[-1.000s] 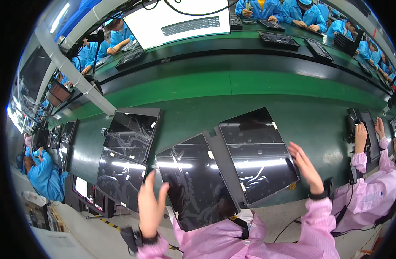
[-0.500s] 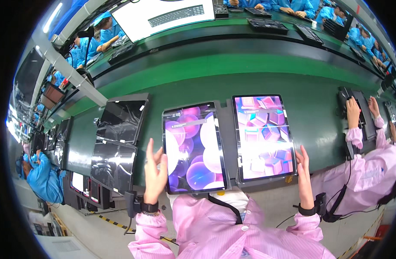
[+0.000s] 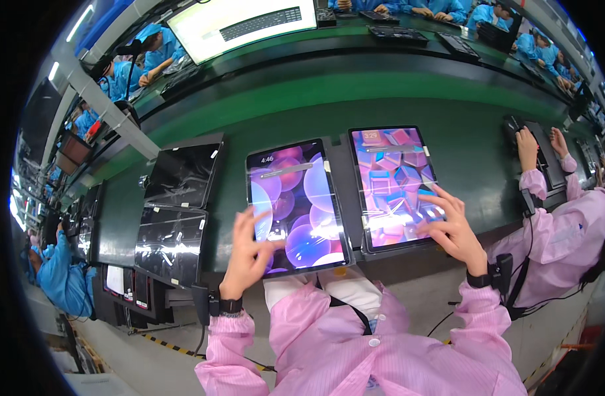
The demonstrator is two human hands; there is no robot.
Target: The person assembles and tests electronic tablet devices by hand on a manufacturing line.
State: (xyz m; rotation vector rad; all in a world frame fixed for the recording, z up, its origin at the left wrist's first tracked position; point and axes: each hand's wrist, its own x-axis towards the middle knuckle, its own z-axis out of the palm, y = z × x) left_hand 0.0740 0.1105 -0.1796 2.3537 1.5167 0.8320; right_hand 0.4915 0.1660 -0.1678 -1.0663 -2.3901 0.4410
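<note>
Two tablets with lit screens lie side by side on the bench before me. The left tablet [image 3: 296,218] shows purple and white bubbles; the right tablet [image 3: 389,173] shows pink and blue cubes. Over the lower left part of the left tablet is my left hand [image 3: 248,249], slightly blurred, fingers apart and holding nothing. My right hand [image 3: 453,228] reaches over the lower right of the other tablet, fingers spread, fingertips at or just above the glass. Whether either hand touches a screen, I cannot tell. Both wrists wear black straps with small devices.
Two dark tablets in clear film, one upper [image 3: 185,173] and one lower [image 3: 170,243], lie to the left on the green bench [image 3: 276,119]. A monitor [image 3: 243,26] stands at the far side. At right, a co-worker in pink [image 3: 560,237] handles a dark device; others in blue work beyond.
Both hands have moved inward from beside the tablets to over their screens. The tablets and bench sit slightly higher in view.
</note>
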